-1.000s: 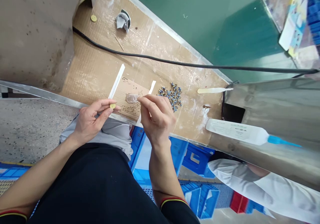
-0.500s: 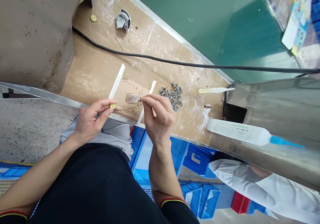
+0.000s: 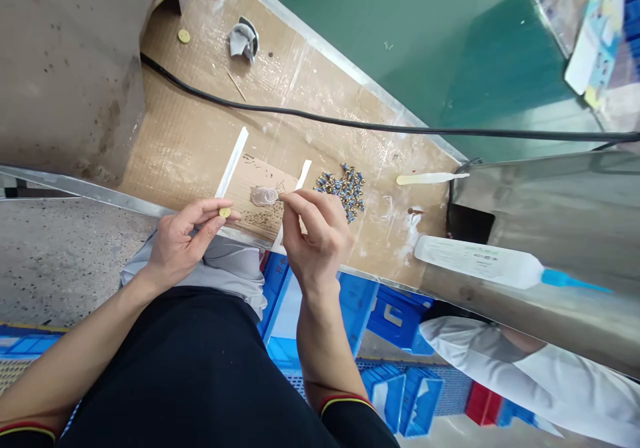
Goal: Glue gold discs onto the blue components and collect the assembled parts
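The left hand (image 3: 177, 241) pinches a brass disc (image 3: 225, 213) between thumb and forefinger. The fingers (image 3: 305, 203) of the right hand (image 3: 320, 245) are narrowly closed, their hold too small to tell, just beside a clear dish (image 3: 265, 196) on the cardboard worktop (image 3: 280, 128), near a pile of blue screws (image 3: 345, 192)

Take the one clear round plastic piece (image 3: 265, 196) as your clock centre. You have two bare hands: the left hand (image 3: 180, 243) at eight o'clock, the right hand (image 3: 320, 241) at five. You can count two round yellow discs: one in your left hand (image 3: 225, 213), one (image 3: 184, 36) at eleven. Two narrow white strips (image 3: 231, 163) (image 3: 302, 176) flank the centre at nine and three. One heap of small blue-and-brass parts (image 3: 345, 193), too many to count, sits at three. One white squeeze bottle with a blue nozzle (image 3: 475, 263) lies at four.
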Tool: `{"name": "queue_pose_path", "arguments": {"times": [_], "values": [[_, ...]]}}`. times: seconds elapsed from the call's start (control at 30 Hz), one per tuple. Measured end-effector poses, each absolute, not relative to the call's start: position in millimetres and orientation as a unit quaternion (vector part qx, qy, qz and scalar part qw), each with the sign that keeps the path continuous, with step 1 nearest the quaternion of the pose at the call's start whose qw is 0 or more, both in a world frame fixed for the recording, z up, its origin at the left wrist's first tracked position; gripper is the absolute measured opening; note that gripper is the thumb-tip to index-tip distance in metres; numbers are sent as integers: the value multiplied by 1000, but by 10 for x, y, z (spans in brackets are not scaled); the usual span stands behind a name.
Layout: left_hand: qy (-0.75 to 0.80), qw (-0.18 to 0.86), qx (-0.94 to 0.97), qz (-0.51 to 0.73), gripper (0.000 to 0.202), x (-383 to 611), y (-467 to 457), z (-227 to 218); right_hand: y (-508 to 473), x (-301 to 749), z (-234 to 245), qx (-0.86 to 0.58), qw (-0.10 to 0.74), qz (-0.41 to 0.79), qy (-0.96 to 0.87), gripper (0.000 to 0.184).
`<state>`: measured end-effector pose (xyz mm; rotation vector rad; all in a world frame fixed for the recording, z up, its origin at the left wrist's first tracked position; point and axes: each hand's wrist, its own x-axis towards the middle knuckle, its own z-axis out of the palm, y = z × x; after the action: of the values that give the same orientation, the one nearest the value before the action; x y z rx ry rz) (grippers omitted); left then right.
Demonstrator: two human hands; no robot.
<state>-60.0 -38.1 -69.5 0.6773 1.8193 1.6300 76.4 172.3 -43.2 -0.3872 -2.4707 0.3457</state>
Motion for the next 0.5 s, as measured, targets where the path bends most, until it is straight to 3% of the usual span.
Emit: {"name": "queue_pose_path", "arguments": {"times": [0.23, 0.5], "values": [[688, 325, 235, 606, 29, -584, -377, -619, 1718, 790, -421, -164, 308, 122, -929, 27], [680, 359, 248, 590, 28, -448, -403, -354, 1278, 865, -193, -182, 364, 333, -851, 32]]}}
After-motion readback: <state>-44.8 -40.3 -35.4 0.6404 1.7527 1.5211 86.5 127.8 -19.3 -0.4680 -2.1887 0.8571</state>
